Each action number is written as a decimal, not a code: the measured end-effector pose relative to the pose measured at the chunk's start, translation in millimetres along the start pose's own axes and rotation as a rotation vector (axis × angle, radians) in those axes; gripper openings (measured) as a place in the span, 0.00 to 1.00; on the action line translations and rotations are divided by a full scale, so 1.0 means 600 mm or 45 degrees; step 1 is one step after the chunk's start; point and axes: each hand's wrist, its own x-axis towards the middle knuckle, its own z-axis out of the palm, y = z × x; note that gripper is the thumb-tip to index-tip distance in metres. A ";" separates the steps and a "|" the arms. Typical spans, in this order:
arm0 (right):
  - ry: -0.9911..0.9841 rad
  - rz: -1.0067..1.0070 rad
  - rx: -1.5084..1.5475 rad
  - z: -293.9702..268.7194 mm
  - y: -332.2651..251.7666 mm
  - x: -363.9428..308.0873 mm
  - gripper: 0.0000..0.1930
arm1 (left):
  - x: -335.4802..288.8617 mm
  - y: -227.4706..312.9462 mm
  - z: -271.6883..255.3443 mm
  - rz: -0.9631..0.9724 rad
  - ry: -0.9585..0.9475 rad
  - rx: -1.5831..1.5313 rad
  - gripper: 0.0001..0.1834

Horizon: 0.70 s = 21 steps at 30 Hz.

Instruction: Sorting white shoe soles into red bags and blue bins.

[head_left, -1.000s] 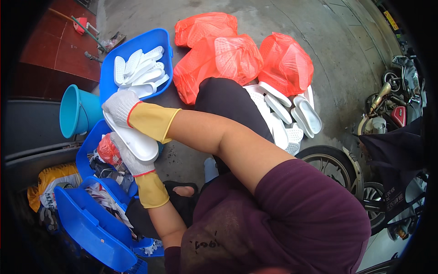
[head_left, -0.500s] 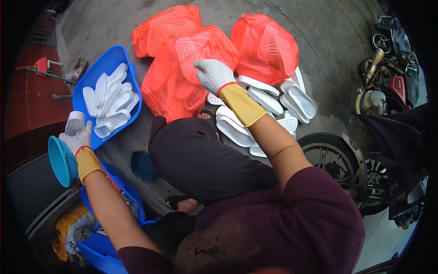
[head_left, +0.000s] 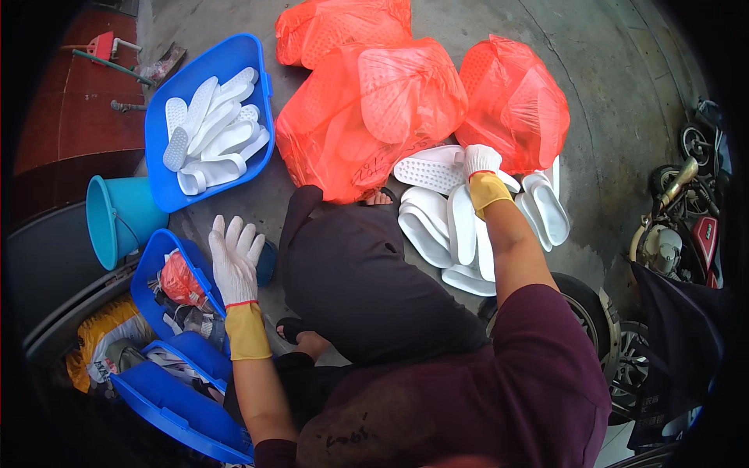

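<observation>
My left hand, in a white knit glove with a yellow cuff, is open, palm up and fingers spread, holding nothing. It is over the near blue bin, beside a dark blue bowl. My right hand, gloved alike, reaches down among white slippers on the ground. Its fingers are hidden, so a grip cannot be made out. Touching or close to that hand lies a slipper with a dotted sole. More white slippers fill a blue basin at the left.
Red plastic bags packed with slippers stand in front of me. A teal bucket stands at the left, above blue bins holding bags and odds and ends. Motorcycles and a wheel are at the right.
My left hand has let go of a white slipper, now in the basin, and moved right, away from the bucket. My right hand went from above the red bag down to the slippers.
</observation>
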 end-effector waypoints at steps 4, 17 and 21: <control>0.231 -0.162 0.456 -0.125 0.049 -0.110 0.15 | -0.089 0.040 -0.015 0.245 0.086 -0.149 0.41; 0.960 -2.490 -0.072 -0.671 -0.235 -0.600 0.14 | -0.243 0.152 0.093 0.079 -0.536 -0.563 0.41; 0.979 -2.848 -0.148 -0.561 -0.391 -0.762 0.09 | -0.321 0.112 -0.050 0.242 -0.341 -0.787 0.42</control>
